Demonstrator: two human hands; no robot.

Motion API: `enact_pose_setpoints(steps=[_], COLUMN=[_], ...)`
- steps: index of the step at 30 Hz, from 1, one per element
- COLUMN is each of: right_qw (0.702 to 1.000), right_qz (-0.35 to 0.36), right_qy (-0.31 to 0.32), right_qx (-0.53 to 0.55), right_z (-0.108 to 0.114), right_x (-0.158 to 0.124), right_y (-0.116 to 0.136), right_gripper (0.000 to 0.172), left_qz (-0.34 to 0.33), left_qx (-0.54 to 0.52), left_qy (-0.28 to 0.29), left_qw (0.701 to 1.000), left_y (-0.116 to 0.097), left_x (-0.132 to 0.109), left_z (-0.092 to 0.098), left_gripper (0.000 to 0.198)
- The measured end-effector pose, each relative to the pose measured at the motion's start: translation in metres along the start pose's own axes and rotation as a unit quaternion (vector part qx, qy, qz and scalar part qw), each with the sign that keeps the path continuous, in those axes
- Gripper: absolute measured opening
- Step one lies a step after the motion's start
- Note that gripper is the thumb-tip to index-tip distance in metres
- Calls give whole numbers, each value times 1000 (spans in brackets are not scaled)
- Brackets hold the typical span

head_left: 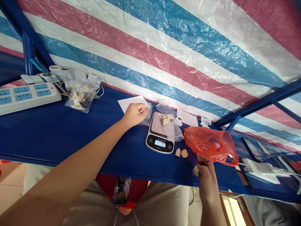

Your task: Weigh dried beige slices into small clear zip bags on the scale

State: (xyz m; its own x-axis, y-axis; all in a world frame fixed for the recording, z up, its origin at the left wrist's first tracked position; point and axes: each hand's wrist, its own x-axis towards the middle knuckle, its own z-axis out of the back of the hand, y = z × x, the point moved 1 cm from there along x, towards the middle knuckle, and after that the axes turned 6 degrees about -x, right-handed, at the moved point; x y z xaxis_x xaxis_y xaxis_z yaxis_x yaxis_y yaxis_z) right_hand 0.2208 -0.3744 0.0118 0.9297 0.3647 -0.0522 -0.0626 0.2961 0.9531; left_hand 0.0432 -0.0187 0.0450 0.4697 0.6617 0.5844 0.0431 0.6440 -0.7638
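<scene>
My left hand (135, 114) is closed, pinching the edge of a small clear bag (147, 116) beside a white paper sheet (131, 103) on the blue table (70, 131). A digital kitchen scale (161, 135) stands to its right, with a clear bag (172, 127) of pale chunky pieces (166, 119) lying across its platform. Two loose pale pieces (181, 153) lie in front of the scale. My right hand (205, 174) is closed round another pale piece (196, 170) near the table's front edge, just below a red plastic bag (210, 144).
A white power strip (25, 97) with blue sockets sits at the far left, next to a clear bag (80, 94) of mixed small parts and lamp sockets. A striped tarpaulin (164, 47) forms the back wall. White adapters (261, 168) lie at the right.
</scene>
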Motion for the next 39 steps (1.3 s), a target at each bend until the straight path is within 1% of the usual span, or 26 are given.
enact_pose_setpoints(steps=[3,5,8,10,12,15,18,22,25,29,32,36,38,39], right_qw=[998,998,999,1000,1000,998,993,986,986,991,997,998,991,983], right_qz=[-35,-13,28,28,13,-4,-25,-67,-66,-43,-21,8,17,17], right_qy=[31,29,12,12,13,11,24,43,35,21,-1,-52,-83,-101], right_qx=[47,47,18,8,18,68,113,145,147,123,80,-19,-105,-155], right_z=[-7,-14,-21,-24,-25,-24,-20,-12,-11,-17,-20,-16,-13,-11], right_x=[-1,-4,-10,-14,-15,-15,-11,-3,0,-4,-9,-14,-16,-17], right_y=[4,8,12,10,8,3,-1,-8,-11,-7,-3,0,5,8], right_gripper=[55,61,56,52,52,51,50,51,54,58,56,52,52,52], left_qz=[-5,-3,0,0,1,7,11,6,0,1,2,0,-4,-6], left_qx=[-2,-2,1,2,2,3,4,3,2,1,0,-1,-1,-1], left_qy=[3,2,2,1,2,6,6,6,5,7,13,13,12,13], left_qw=[1000,1000,1000,1000,1000,1000,1000,1000,1000,1000,1000,1000,1000,1000], left_y=[-1,-1,0,0,0,0,0,0,0,1,0,0,1,1], left_x=[-1,-1,-1,-1,0,0,0,0,0,0,0,0,0,0], left_z=[0,0,0,-1,-1,0,0,0,-1,-1,0,-1,-1,-1], left_gripper=[47,47,47,47,47,47,47,47,47,47,47,47,47,47])
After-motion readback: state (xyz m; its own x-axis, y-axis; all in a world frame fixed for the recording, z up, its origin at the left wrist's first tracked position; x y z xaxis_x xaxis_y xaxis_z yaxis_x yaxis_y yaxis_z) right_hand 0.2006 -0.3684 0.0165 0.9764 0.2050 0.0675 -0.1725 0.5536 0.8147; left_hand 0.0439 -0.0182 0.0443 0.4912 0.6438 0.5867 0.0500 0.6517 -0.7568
